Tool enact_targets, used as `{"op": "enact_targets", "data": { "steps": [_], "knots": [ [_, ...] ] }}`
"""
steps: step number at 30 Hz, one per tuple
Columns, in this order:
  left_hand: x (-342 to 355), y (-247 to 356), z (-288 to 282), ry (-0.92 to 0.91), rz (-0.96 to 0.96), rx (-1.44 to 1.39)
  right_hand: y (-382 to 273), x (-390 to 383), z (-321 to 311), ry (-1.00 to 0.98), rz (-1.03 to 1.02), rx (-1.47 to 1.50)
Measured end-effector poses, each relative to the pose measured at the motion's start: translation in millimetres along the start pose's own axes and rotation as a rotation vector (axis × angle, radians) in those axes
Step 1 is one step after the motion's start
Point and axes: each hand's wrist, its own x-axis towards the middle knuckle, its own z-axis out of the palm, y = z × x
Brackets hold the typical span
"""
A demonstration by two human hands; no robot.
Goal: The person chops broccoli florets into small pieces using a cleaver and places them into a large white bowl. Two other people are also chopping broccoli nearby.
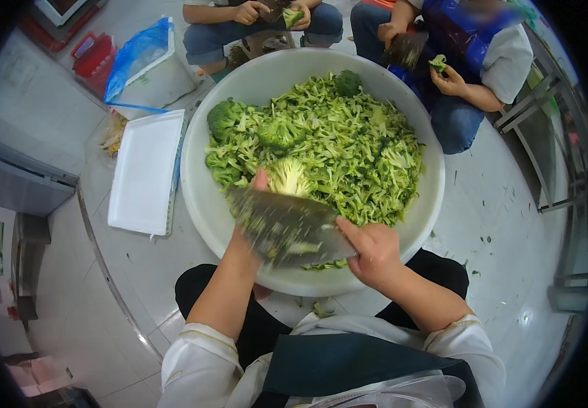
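Observation:
My right hand (375,253) grips a broad cleaver (294,228) near the basin's front edge. Bits of green cling to the blade, which is tilted and slightly blurred. Behind the blade, my left hand (260,180) is mostly hidden. One digit of it shows against a pale-stemmed broccoli head (289,178), which it appears to hold. Below both hands, a large white basin (437,197) carries a deep heap of chopped green stems (348,146). Whole broccoli heads (225,121) lie on the heap's left side, and another darker floret (348,83) rests at the back.
Two people sit across the basin, each with a cleaver (406,49) and a broccoli piece (438,63). On the left are a white foam lid (146,170), a foam box (161,85) lined with blue plastic and a red basket (95,61). A metal rack (545,149) stands right.

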Motion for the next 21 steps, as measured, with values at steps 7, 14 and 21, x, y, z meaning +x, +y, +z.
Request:
{"op": "enact_targets", "data": {
  "steps": [7, 14, 21],
  "knots": [
    [30.7, -36.1, -61.1, 0.447, 0.416, 0.425, -4.4, 8.7, 9.7, 0.038, -0.109, -0.081],
    [14.1, -17.8, -15.8, 0.337, 0.564, 0.149, 35.6, -16.6, 30.6, -0.039, 0.138, -0.097],
    [18.8, -34.5, -34.8, 0.464, 0.69, 0.581, 1.2, 9.1, 18.5, 0.01, -0.069, -0.068]
  ]
}}
